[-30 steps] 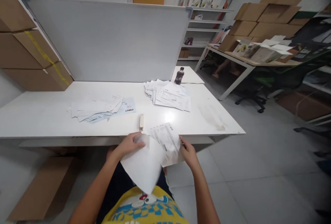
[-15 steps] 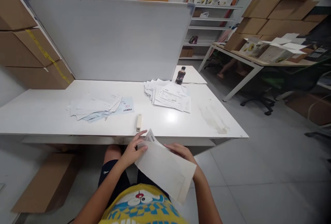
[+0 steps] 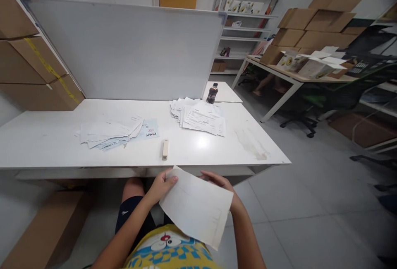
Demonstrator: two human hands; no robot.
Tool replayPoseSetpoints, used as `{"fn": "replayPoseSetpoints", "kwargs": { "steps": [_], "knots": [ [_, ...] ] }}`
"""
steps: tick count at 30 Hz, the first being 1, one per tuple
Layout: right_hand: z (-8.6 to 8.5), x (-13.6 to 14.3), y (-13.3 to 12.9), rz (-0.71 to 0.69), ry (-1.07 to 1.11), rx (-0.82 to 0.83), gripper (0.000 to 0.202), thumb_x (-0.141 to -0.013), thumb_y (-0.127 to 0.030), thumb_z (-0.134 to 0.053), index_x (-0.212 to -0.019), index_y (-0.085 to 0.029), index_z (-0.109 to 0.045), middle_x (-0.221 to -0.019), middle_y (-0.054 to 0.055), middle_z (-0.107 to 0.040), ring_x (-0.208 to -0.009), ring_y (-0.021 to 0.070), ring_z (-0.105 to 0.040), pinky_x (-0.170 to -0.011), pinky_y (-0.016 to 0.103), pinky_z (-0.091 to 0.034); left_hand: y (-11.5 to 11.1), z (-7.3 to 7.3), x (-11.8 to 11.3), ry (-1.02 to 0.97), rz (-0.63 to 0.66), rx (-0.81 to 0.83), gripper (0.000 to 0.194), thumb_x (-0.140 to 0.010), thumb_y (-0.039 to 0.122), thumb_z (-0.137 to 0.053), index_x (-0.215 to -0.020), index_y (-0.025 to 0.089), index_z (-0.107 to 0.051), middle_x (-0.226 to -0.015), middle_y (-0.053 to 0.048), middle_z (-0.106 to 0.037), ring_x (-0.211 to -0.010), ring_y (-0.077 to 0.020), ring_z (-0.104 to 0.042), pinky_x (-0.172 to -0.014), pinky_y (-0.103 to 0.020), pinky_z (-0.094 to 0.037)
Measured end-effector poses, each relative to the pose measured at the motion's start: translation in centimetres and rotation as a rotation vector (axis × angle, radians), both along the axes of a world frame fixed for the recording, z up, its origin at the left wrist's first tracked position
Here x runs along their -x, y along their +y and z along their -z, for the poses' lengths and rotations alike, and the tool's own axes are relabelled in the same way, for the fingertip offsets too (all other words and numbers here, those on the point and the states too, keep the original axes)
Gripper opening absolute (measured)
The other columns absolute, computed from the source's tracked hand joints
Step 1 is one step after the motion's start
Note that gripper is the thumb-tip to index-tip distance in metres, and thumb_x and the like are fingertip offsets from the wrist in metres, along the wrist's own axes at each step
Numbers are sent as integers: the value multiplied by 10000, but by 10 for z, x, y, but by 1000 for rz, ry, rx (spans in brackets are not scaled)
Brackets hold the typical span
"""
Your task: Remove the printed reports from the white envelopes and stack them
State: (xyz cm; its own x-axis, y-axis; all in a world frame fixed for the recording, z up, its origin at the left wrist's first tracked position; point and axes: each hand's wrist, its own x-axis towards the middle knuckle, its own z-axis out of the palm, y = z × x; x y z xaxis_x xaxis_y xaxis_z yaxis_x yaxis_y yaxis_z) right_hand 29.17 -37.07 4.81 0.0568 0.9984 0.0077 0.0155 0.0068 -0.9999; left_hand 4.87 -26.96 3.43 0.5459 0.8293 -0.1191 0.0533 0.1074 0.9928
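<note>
White paper sheets (image 3: 197, 207) hang tilted over my lap, just below the desk's front edge. My left hand (image 3: 163, 184) is closed on their upper left corner, thumb on top and fingers behind. Behind the upper right edge is my right hand (image 3: 218, 181), its visible fingers stretched out and apart, touching or very close to the paper; its thumb is hidden. A cream-coloured stapler (image 3: 165, 149) lies on the desk beyond my left hand. One paper pile (image 3: 108, 130) with bluish sheets lies to the left, and another pile of printed forms (image 3: 204, 118) to the right.
A whiteboard (image 3: 124, 54) stands along the back of the white desk (image 3: 149, 155). A dark drink bottle (image 3: 212, 93) is near the right pile. Cardboard boxes (image 3: 34, 74) are stacked at left. Another table (image 3: 279, 70) bears more boxes, with an office chair (image 3: 313, 111) beside it.
The printed sheet that stuck up between my hands has dropped out of sight behind the front sheet. Both hands stay near the paper's upper edge. The view has shifted slightly.
</note>
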Motion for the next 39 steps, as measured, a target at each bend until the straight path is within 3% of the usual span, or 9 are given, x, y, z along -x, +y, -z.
{"fn": "replayPoseSetpoints", "kwargs": {
  "steps": [7, 10, 12, 15, 18, 21, 28, 34, 39],
  "knots": [
    [14, 12, -5, 109, 307, 53, 635, -805, -666, -517, -1281, -248, -562, -1168, 124, -662, -1040, 298, -615, -857, 417, -497, 3, -10, 13, 61, -527, -338, 403, -756, 388, -659, -1098, 196, -566, -1070, -78, -625, -1014, -228, -595, -878, -354, -484],
    [19, 29, 3, 191, 186, 54, 547, -761, -576, -644, -1183, -229, -625, -1062, 106, -698, -963, 285, -632, -810, 391, -507, 3, -9, 19, 49, -583, -448, 536, -802, 374, -635, -1292, 235, -468, -1251, -108, -546, -1159, -235, -539, -939, -366, -466],
    [17, 38, 12, 310, 85, -4, 420, -777, -518, -647, -1074, -221, -669, -998, 85, -707, -930, 264, -628, -805, 372, -498, 4, -9, 21, 50, -644, -568, 608, -816, 363, -635, -1360, 241, -391, -1173, -101, -565, -1091, -209, -572, -915, -354, -482],
    [0, 40, 30, 462, -29, -215, 273, -821, -442, -603, -951, -217, -685, -935, 64, -692, -897, 230, -609, -808, 350, -475, 12, -13, 20, 31, -633, -822, 661, -830, 315, -632, -1390, 227, -294, -954, -42, -586, -910, -162, -611, -866, -342, -500],
    [-20, 34, 55, 539, -72, -425, 186, -826, -367, -590, -874, -205, -668, -900, 51, -654, -891, 209, -579, -819, 340, -448, 28, -15, 13, 15, -535, -940, 617, -857, 281, -595, -1366, 221, -253, -1009, -64, -584, -941, -159, -609, -877, -356, -494],
    [-17, 27, 82, 614, 18, -414, 183, -790, -356, -589, -870, -195, -625, -865, 38, -625, -859, 196, -561, -808, 335, -443, 43, -4, 5, 42, -498, -847, 522, -872, 306, -555, -1312, 210, -290, -1117, -112, -565, -1029, -181, -595, -916, -386, -473],
    [39, 14, 106, 435, -3, -179, 333, -751, -423, -595, -1005, -215, -535, -968, 43, -619, -958, 210, -568, -875, 353, -449, 54, 22, 0, 178, -431, -522, 405, -815, 371, -553, -1171, 193, -477, -1116, -119, -601, -1031, -238, -590, -912, -397, -451],
    [40, 4, 77, 310, -122, -88, 350, -787, -466, -553, -1008, -197, -585, -904, 42, -646, -854, 211, -583, -799, 332, -472, 29, 14, 8, 194, -456, -473, 225, -753, 336, -566, -934, 203, -574, -923, -71, -651, -911, -252, -603, -835, -368, -456],
    [49, 6, 41, 217, -3, 125, 432, -730, -420, -612, -1098, -196, -579, -922, 52, -689, -840, 224, -617, -758, 328, -481, -9, 37, 12, 56, -613, -226, 231, -720, 302, -565, -924, 195, -575, -856, -29, -643, -822, -217, -595, -749, -311, -459]
  ]
}}
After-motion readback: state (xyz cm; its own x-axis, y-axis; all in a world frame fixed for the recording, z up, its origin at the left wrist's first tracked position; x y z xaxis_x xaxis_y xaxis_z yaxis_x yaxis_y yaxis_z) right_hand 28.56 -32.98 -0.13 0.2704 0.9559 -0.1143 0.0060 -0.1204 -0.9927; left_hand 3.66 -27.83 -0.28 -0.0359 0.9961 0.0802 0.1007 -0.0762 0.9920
